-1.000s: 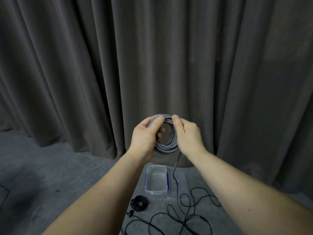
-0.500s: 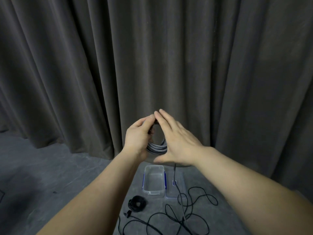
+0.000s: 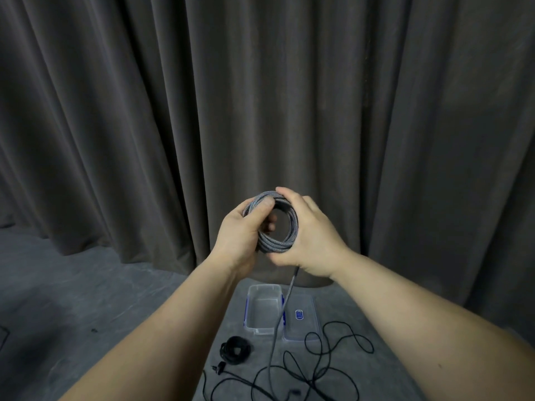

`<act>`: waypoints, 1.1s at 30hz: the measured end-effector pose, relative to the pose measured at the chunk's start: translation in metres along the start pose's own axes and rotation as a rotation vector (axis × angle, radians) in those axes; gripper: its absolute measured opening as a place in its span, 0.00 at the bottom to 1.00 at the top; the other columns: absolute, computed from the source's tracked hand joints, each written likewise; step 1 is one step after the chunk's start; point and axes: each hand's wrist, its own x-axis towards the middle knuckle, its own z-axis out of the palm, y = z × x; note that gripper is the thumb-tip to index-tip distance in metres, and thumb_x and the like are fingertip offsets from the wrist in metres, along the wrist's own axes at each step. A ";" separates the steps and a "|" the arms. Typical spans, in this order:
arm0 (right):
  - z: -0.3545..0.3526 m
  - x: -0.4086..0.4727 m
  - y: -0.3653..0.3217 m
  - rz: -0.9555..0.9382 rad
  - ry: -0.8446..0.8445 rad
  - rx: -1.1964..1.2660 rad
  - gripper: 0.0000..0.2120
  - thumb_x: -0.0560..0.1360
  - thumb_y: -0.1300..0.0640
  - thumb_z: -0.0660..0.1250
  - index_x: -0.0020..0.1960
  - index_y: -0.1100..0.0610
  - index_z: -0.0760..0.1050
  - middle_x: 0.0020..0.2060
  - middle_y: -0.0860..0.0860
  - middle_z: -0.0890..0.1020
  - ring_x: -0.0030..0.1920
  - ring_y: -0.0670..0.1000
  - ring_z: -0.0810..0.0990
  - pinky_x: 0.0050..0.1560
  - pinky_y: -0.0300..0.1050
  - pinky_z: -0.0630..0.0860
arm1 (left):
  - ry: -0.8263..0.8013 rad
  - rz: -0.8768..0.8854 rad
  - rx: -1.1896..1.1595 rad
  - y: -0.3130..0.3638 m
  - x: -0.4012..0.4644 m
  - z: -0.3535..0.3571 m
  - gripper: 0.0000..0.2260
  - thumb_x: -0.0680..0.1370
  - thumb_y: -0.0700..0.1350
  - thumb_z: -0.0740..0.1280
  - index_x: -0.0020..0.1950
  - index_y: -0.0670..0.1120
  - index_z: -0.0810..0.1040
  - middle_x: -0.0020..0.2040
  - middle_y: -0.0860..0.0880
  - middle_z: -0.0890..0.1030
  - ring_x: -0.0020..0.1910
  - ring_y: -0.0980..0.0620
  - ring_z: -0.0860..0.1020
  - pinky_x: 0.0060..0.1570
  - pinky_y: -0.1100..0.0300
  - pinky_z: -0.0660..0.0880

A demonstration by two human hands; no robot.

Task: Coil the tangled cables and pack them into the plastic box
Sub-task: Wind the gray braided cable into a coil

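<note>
Both hands (image 3: 314,237) grip a grey braided cable (image 3: 278,244) coiled round.

Two bare forearms reach forward, hands raised close together. The left hand (image 3: 241,230) curls its fingers and thumb around a coil; the right hand (image 3: 311,235) cups its opposite side.

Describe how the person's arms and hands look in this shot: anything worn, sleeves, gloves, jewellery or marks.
Both forearms are bare up to the frame edge, with no sleeves in view. The left hand and right hand wear no gloves, and no rings, watch or wristband show on the visible parts. A small dark spot sits on the right forearm. Nails look short and unpainted where they show.
</note>
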 end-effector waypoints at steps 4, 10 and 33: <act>0.005 -0.003 0.000 0.024 0.023 0.027 0.52 0.57 0.54 0.80 0.74 0.42 0.57 0.62 0.43 0.67 0.60 0.39 0.71 0.57 0.22 0.63 | 0.058 0.008 -0.005 -0.001 -0.003 0.003 0.06 0.77 0.44 0.69 0.52 0.46 0.82 0.42 0.50 0.80 0.35 0.57 0.76 0.42 0.62 0.76; 0.007 -0.002 -0.005 0.081 -0.095 0.001 0.54 0.58 0.51 0.80 0.75 0.39 0.52 0.66 0.43 0.63 0.65 0.43 0.69 0.64 0.36 0.66 | 0.199 -0.052 -0.028 0.001 -0.005 0.006 0.12 0.77 0.54 0.68 0.47 0.46 0.83 0.30 0.52 0.75 0.27 0.57 0.70 0.32 0.62 0.70; 0.020 0.011 -0.015 0.240 0.264 0.407 0.10 0.81 0.51 0.59 0.58 0.50 0.77 0.44 0.40 0.80 0.43 0.40 0.77 0.50 0.38 0.73 | 0.014 0.307 0.421 -0.009 -0.005 -0.009 0.05 0.81 0.44 0.63 0.53 0.50 0.77 0.29 0.59 0.77 0.29 0.61 0.73 0.35 0.65 0.70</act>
